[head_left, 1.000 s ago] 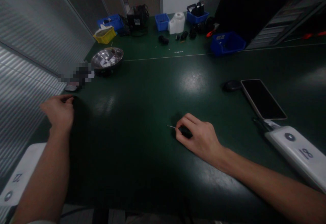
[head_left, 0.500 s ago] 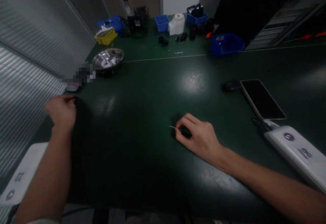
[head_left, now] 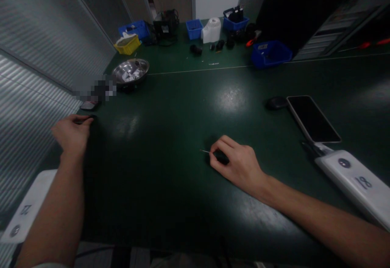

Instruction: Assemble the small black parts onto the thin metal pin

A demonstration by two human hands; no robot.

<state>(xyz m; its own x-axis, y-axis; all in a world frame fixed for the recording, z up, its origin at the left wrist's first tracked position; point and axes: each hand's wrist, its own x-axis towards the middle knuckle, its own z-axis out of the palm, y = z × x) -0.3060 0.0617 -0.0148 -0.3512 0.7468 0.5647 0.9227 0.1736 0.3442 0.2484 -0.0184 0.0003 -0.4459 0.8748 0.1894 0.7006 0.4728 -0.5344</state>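
My right hand (head_left: 234, 162), low over the middle of the green table (head_left: 164, 117), pinches a thin, pale, needle-like piece (head_left: 204, 151) between thumb and forefinger. Its free end points left, and the rest is hidden by the fingertips. At the table's left side my left hand (head_left: 73, 130) is closed in a pinch, with a small dark thing (head_left: 93, 116) at its fingertips, too dim to make out. Beyond that hand lies a partly blurred-out object (head_left: 89, 104). Farther back stands a metal bowl (head_left: 131, 71) with white scraps inside.
To the right are a black computer mouse (head_left: 276, 103), a phone (head_left: 313, 118) and a white power bank (head_left: 356, 176). Another white device (head_left: 30, 207) sits beneath my left forearm. Along the back stand a yellow bin (head_left: 127, 45), a blue bin (head_left: 271, 54) and several small black parts.
My left hand has shifted slightly, its fingertips reaching a little farther right with the dark thing showing more. My right hand holds its place with the thin piece.
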